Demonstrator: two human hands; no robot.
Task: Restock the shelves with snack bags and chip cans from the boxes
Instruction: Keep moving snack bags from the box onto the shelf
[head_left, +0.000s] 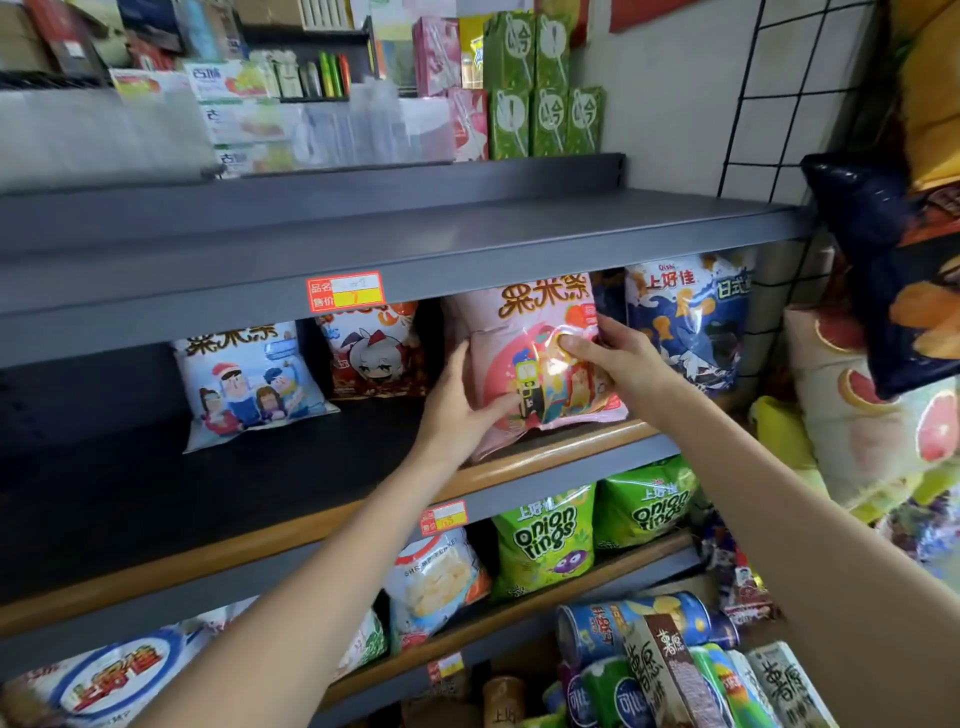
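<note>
Both hands are grasping the pink snack bag on the middle shelf, directly below the red and yellow price tag fixed to the shelf edge above. The left hand cups the bag's lower left corner, thumb lying across the front, and the right hand pinches its right edge higher up, thumb on the glossy printed face.

The bag stands upright with its long axis vertical. Its printed front faces outward toward the aisle, the brown lettering at the top, and its bottom seam rests on the shelf just behind the wooden front lip. It leans slightly, top toward the back.

The main risk, as I judge it, is the bag tipping forward once both hands let go: it is puffy and light, and its base sits close to the lip, so it could slide off onto the onion rings bags on the shelf below. The blue fish-print bag stands just beside it on the right and the red cartoon bag is near on the left; a sideways push to straighten the pink one could knock either over. Squeezing hard could also crush what is inside.
</note>
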